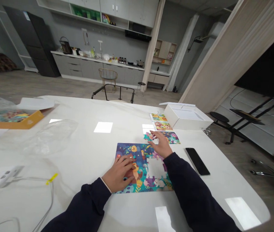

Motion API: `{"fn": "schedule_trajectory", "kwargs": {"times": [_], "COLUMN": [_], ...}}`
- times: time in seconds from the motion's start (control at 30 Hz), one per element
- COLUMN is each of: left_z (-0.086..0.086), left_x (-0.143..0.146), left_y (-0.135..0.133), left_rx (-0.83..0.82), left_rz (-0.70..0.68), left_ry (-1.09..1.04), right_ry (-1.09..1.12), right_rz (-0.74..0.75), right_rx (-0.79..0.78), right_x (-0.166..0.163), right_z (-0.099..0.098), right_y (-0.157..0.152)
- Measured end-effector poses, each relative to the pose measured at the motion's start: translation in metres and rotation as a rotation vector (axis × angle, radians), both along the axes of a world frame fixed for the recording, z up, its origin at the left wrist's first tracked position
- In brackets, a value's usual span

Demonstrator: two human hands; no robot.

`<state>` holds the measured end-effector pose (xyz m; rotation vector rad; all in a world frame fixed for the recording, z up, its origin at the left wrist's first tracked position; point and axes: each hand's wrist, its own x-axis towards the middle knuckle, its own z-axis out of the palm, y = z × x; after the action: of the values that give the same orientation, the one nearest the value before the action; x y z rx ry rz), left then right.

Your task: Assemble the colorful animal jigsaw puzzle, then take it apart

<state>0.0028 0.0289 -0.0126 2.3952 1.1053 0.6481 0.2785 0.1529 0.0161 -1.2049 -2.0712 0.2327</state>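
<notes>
A colourful jigsaw puzzle (pixel 140 187) lies flat on the white table, with a white gap in its right half where the tabletop shows. My left hand (pixel 121 172) rests flat on the puzzle's left side, fingers spread. Just beyond the puzzle's far edge, my right hand (pixel 161 145) pinches a teal and pink puzzle piece (pixel 148 136) between thumb and fingers. Partly behind that hand lies a dark picture card (pixel 174 138). My right forearm covers part of the puzzle's right edge.
A black phone (pixel 198 161) lies right of my forearm. Farther back stand picture sheets (pixel 161 121) and an open white box (pixel 192 120). At left are an orange box (pixel 30 120), clear plastic wrap (pixel 52 137), a white power strip (pixel 0 177) and its cable (pixel 52 196).
</notes>
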Motion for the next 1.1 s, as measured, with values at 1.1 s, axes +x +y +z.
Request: {"fn": "schedule_trajectory", "kwargs": {"times": [1.1], "left_z": [-0.006], "left_x": [-0.002], "left_y": [0.004], "left_rx": [0.071], "left_rz": [-0.027], "left_ry": [0.052], "right_ry": [-0.052], "right_rz": [-0.172], "right_rx": [-0.154], "right_x": [0.045], "right_z": [-0.034], "right_y": [-0.110]}}
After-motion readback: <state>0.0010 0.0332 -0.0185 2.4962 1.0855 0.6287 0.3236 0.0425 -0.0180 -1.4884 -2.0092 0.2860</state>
